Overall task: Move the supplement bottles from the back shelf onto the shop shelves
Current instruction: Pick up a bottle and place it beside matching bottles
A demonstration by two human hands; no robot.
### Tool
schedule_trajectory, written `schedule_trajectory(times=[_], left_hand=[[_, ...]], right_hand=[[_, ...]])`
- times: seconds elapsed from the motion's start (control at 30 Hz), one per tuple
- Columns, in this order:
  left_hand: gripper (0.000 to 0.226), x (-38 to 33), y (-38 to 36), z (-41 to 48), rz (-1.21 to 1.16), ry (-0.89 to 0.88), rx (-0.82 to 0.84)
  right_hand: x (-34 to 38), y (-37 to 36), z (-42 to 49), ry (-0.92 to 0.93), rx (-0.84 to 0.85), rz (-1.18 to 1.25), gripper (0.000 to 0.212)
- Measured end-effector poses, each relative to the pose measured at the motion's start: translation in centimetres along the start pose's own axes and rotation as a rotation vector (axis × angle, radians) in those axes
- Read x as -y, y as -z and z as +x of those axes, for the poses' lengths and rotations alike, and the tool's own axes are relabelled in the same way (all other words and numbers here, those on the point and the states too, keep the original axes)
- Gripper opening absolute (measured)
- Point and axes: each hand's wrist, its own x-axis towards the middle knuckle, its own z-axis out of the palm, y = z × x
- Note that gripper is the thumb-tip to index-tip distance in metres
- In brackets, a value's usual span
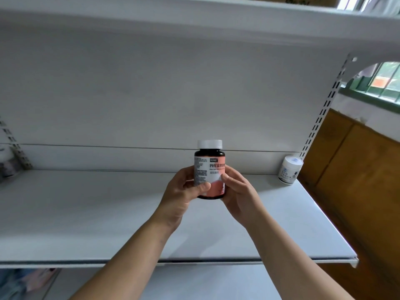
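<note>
A dark supplement bottle [209, 163] with a white cap and a pink and white label is held upright above the white shop shelf [86, 213], near its middle. My left hand [184, 191] grips its left side and lower part, thumb across the label. My right hand [238, 191] holds its right side, fingers on the label. A small white jar [290, 169] with a white lid stands on the same shelf at the back right corner, apart from my hands.
Another white shelf [194, 22] runs overhead. A slotted white upright [324, 109] bounds the shelf on the right, with a wooden panel [357, 169] and a green-framed window [378, 83] beyond it. Blurred items [8, 165] sit at the far left edge.
</note>
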Motion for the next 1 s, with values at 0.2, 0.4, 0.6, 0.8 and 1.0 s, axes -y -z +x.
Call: schedule_trajectory(times=[0.2,0.4,0.6,0.8,1.0], left_hand=[[0.037,-0.1,1.8,-0.2,-0.206,0.087,0.186],[0.059,-0.4,3.9,-1.7,-0.329,0.066,0.212],[0.027,-3.5,6.3,-6.3,-0.152,-0.045,-0.131],[0.027,-6.0,10.3,-14.6,-0.092,-0.14,-0.415],[0.031,-9.0,13.8,-25.0,-0.076,-0.192,-0.668]], right_hand=[[0.1,-2.3,-0.2,0.107,-0.317,-0.253,0.05],[-0.7,-5.0,-0.3,0.126,-0.321,-0.336,0.05],[-2.8,-9.1,-0.7,0.017,-0.104,-0.071,0.03],[-5.5,-16.3,-2.5,-0.089,0.18,-0.011,0.028],[-8.4,-25.0,-6.3,-0.129,0.446,-0.044,0.044]])
